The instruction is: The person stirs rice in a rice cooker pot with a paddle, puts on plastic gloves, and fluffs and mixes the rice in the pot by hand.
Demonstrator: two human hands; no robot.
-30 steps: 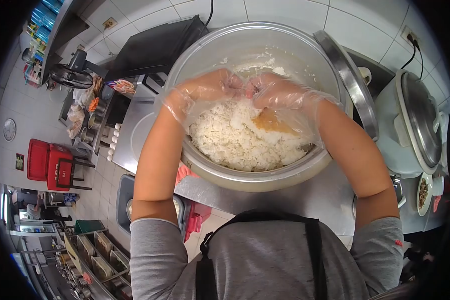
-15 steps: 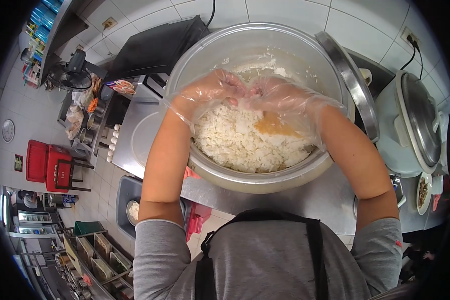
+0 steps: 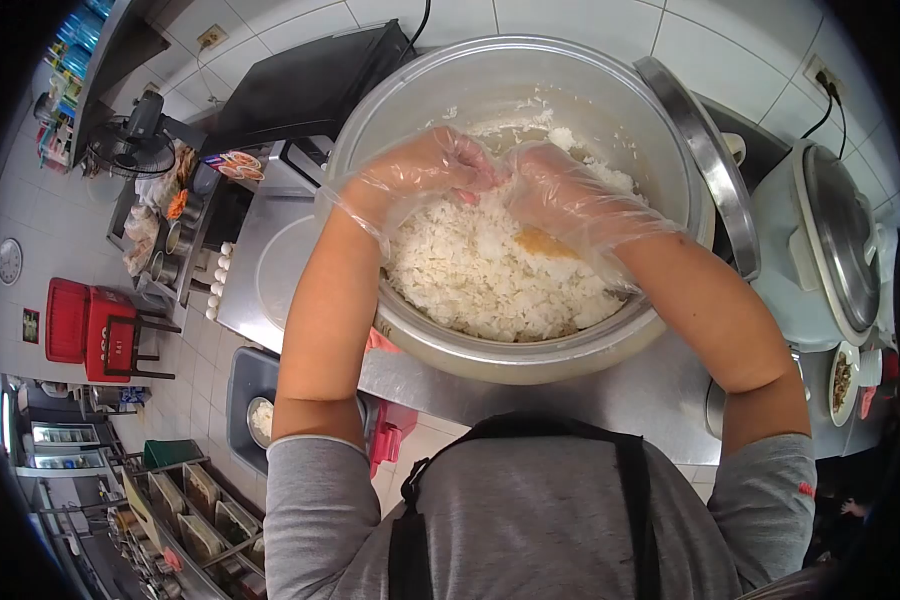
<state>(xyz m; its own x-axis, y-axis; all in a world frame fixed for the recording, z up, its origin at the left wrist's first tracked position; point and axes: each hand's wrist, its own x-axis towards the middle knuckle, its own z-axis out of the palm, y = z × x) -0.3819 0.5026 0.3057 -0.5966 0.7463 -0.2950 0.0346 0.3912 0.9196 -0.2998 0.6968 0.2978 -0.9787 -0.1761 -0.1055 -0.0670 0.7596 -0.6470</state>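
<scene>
A large round metal pot [image 3: 670,150] holds a heap of white cooked rice [image 3: 480,270] with a yellow-orange patch [image 3: 545,243] on its right side. My left hand [image 3: 460,165], in a clear plastic glove, is over the far side of the heap with its fingers curled inward against the rice. Close beside it, my right hand [image 3: 545,180], gloved the same way, has its fingers bent down into the rice. Both hands appear closed on rice, though their fingertips are partly hidden.
A metal lid [image 3: 705,165] leans against the pot's right side. Farther right stand a lidded rice cooker [image 3: 805,255] and a plate of food [image 3: 844,385]. A grey bin [image 3: 245,405] with a bowl of rice [image 3: 261,421] is lower left. Eggs [image 3: 220,280] line the left counter.
My hands have moved slightly apart, and the right one is turned more downward. Less of the yellow-orange patch shows now. The whole view has shifted a little.
</scene>
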